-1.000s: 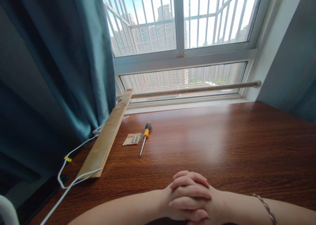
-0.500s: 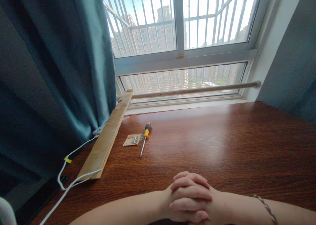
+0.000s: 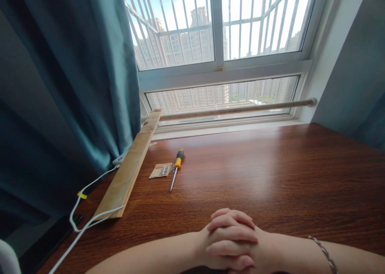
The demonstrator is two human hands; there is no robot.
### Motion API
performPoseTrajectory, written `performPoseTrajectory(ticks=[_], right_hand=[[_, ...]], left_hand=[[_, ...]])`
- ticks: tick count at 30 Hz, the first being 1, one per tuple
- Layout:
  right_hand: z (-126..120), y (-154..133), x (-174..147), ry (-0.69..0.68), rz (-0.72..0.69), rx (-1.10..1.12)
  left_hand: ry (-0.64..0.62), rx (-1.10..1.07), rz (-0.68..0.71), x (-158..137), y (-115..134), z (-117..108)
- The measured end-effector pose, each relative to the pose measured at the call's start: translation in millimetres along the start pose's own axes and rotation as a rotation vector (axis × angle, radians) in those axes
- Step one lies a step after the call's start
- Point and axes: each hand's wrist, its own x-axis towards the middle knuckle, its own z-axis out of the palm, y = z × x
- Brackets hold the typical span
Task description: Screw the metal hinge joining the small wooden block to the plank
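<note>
Head view: a dark, wood-grained surface (image 3: pixel 300 185) spreads beyond and to both sides of the clasped fingers (image 3: pixel 233 234). Off to their left hangs a blue curtain (image 3: pixel 75 85), and well beyond them stands a barred window (image 3: pixel 219 33) with tall buildings outside. A pale rod (image 3: pixel 240 108) runs across the lower part of the window, far ahead of the fingers. To their left lies a long wooden board (image 3: pixel 129 165), slanting away, its near end well apart from them.

The left hand (image 3: pixel 212 248) and right hand (image 3: pixel 260 246) are joined, fingers laced and clenched into each other; whether they rest on the surface or sit just above it, I cannot tell. Farther left of the fingers, a white cable (image 3: pixel 72 244) loops over the board's near end.

Ahead and to the left of the fingers, apart from them, lies a yellow-and-black screwdriver (image 3: pixel 178 161), handle away, shaft pointing back toward the person. To the right of the fingers, a twisted bracelet (image 3: pixel 323 252) circles the right forearm. Just left of the screwdriver, farther from the fingers, is a small brown card (image 3: pixel 161 170) bearing dark metallic pieces. Tiny silvery screws (image 3: pixel 172 168) lie between card and screwdriver.
</note>
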Motion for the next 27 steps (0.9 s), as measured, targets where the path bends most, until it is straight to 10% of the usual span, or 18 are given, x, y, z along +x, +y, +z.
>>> performPoseTrajectory(ticks=[14, 27], right_hand=[[-0.7, 0.0, 0.9, -0.005, -0.021, -0.029], [-3.9, -0.9, 1.6, 0.017, -0.033, -0.02]], left_hand=[[0.052, -0.005, -0.042, -1.5, 9.1, -1.2], [-0.333, 0.094, 0.029, 19.1, -17.2, -11.0]])
